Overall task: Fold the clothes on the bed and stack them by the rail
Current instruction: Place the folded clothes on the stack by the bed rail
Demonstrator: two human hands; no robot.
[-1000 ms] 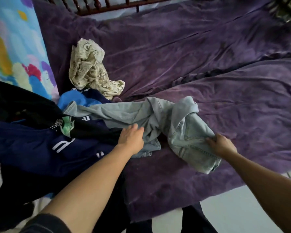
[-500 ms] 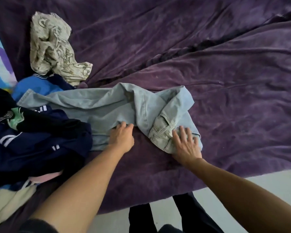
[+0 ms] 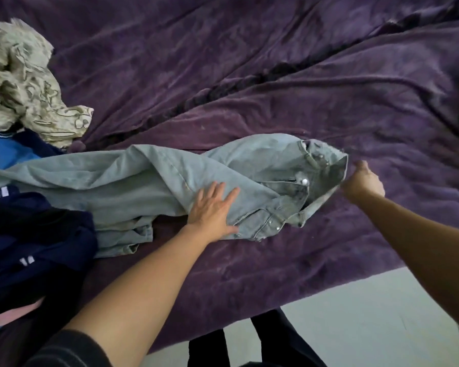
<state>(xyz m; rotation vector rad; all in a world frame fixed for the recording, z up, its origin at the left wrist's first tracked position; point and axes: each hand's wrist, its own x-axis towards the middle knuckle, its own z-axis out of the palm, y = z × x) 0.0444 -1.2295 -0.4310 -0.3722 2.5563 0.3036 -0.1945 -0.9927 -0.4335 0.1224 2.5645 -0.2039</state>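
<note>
A pair of light blue jeans lies stretched across the purple bed cover, legs to the left, waistband to the right. My left hand presses flat on the denim near the front pocket, fingers straight. My right hand pinches the edge of the waistband at the jeans' right end and holds it pulled out to the right. The button and rivets of the fly face up between my hands.
A pile of dark navy clothes lies at the left over the jeans' leg ends. A blue garment and a crumpled beige patterned cloth sit behind it. Pale floor shows below the bed's near edge.
The jeans have been pulled to the right and the waistband opened out. My right hand moved from pressing on the waist to pinching its far edge. My left hand slid right along the denim.
</note>
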